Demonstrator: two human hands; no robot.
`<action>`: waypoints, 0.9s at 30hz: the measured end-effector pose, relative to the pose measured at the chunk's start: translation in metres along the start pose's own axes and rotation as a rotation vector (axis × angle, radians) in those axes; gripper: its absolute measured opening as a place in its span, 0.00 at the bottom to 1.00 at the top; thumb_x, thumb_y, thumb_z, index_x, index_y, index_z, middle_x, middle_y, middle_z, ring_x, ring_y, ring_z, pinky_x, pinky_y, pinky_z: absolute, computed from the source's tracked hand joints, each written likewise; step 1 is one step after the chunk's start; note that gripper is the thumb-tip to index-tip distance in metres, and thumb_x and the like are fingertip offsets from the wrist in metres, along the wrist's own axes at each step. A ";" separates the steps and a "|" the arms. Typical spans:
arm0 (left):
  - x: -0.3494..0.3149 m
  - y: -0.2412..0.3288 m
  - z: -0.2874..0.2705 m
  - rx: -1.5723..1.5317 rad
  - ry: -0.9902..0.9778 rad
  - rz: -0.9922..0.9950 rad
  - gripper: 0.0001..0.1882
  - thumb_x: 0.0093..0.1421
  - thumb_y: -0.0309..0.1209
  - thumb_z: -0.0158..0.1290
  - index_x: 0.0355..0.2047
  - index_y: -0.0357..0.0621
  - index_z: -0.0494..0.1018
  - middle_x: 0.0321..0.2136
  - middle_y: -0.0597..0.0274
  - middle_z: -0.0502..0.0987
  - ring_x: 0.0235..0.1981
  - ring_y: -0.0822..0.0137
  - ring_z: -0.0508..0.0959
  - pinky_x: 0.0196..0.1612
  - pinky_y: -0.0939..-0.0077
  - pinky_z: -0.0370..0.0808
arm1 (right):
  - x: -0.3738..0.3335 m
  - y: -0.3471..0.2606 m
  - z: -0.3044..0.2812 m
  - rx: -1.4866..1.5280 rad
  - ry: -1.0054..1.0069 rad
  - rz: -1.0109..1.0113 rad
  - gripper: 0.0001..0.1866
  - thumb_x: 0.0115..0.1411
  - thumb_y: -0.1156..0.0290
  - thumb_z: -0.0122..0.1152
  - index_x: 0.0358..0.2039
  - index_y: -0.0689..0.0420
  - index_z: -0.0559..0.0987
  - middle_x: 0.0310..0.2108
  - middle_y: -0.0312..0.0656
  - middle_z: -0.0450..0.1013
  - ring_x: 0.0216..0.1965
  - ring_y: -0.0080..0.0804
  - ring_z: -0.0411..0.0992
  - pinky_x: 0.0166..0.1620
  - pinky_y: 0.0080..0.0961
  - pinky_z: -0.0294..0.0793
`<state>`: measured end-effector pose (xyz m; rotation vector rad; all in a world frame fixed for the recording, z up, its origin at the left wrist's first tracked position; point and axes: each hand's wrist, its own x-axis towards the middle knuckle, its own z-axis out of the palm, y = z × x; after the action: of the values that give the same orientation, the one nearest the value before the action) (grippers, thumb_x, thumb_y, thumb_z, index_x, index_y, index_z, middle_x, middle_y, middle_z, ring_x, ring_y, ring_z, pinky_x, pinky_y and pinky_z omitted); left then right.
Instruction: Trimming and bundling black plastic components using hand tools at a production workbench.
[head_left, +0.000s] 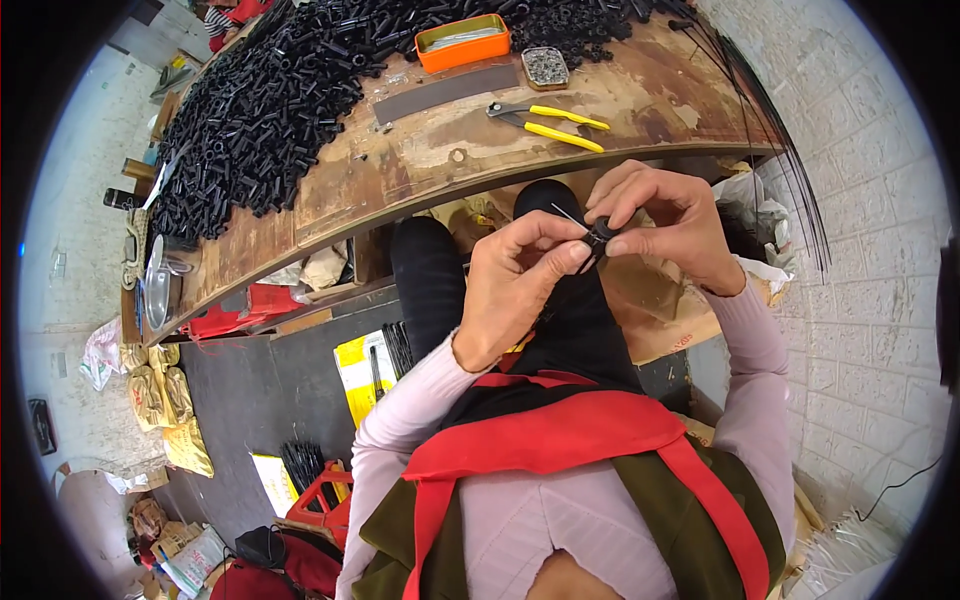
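Note:
Above my lap, just off the table's front edge, both hands meet around a small black cylindrical part [598, 238]. My left hand [512, 285] is closed, thumb and forefinger pinching at the part's left side. A thin metal pin or wire [566, 213] sticks out up and left beside these fingertips; I cannot tell which hand bears it. My right hand [672, 222] grips the black part between thumb and fingers, which partly cover it. Nearest on the wooden table [400, 165] lie end-cutting pliers [555, 125] with yellow handles, jaws pointing left.
Loose black tubes [260, 120] heap over the table's left and back. An orange tin [465, 57] holds thin metal pieces; beside it is a small box [545, 86] of tiny parts. A grey strip [445, 93] lies before them. Long black rods [770, 110] overhang at right, by the brick wall [850, 230].

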<state>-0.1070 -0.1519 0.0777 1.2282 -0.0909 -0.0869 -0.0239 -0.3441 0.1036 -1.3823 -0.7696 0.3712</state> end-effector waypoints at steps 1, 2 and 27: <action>0.000 -0.001 0.003 0.041 0.045 0.043 0.07 0.61 0.24 0.57 0.38 0.32 0.77 0.30 0.63 0.79 0.31 0.77 0.76 0.38 0.83 0.74 | -0.001 0.002 0.000 0.040 0.010 0.001 0.11 0.43 0.83 0.73 0.27 0.59 0.79 0.34 0.46 0.78 0.45 0.35 0.72 0.49 0.30 0.72; 0.000 -0.002 0.004 0.042 0.044 0.041 0.07 0.61 0.24 0.57 0.38 0.32 0.77 0.30 0.63 0.79 0.31 0.77 0.76 0.38 0.83 0.74 | -0.002 0.003 -0.001 0.080 0.020 0.002 0.11 0.43 0.83 0.73 0.27 0.60 0.79 0.34 0.46 0.78 0.45 0.35 0.72 0.49 0.30 0.72; 0.006 -0.015 -0.026 -0.307 -0.115 -0.059 0.10 0.58 0.28 0.61 0.34 0.32 0.75 0.29 0.60 0.78 0.29 0.74 0.76 0.36 0.81 0.73 | 0.000 0.008 0.020 -0.074 0.016 -0.108 0.11 0.51 0.82 0.67 0.37 0.62 0.80 0.49 0.45 0.68 0.42 0.27 0.71 0.48 0.23 0.70</action>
<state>-0.0984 -0.1336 0.0553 0.9184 -0.1367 -0.2152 -0.0353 -0.3279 0.0959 -1.4049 -0.8480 0.2488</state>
